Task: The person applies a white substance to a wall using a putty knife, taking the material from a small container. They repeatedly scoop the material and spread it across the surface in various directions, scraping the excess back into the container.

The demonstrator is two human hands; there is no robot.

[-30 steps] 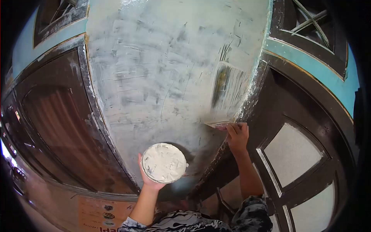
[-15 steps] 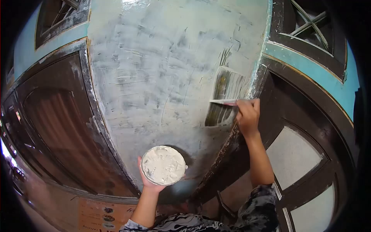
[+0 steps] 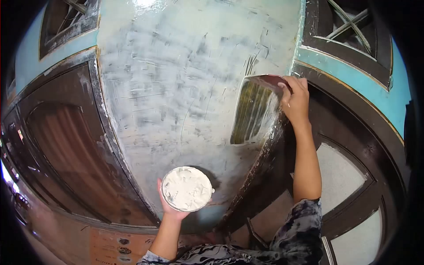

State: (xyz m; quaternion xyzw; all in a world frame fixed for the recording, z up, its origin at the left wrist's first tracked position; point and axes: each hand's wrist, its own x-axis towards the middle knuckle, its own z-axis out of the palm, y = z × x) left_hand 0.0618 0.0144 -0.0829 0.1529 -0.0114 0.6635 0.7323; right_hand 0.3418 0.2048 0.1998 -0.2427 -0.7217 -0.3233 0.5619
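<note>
My left hand (image 3: 171, 211) supports a round tub (image 3: 187, 189) from below and the side. White putty with a rough, scooped surface fills it nearly to the rim. My right hand (image 3: 295, 99) grips a wide, flat reddish putty scraper (image 3: 270, 80), its fingers closed along the edge. The scraper's far edge is against the wall (image 3: 168, 101), at the top of a dark rectangular patch (image 3: 251, 112). Thin whitish streaks run down that patch, thicker toward its right side. Around it, the wall carries smeared white and grey coating.
A brown door or shutter (image 3: 66, 145) stands on the left. Another brown door with pale panels (image 3: 340, 170) is close to my right arm. Chipped frame edges border the wall. A printed cardboard piece (image 3: 106, 247) lies at the lower left.
My right hand and the scraper have moved up from mid-patch to its top edge. More dark surface shows in the patch, with fewer white streaks. My left hand and the tub stay put.
</note>
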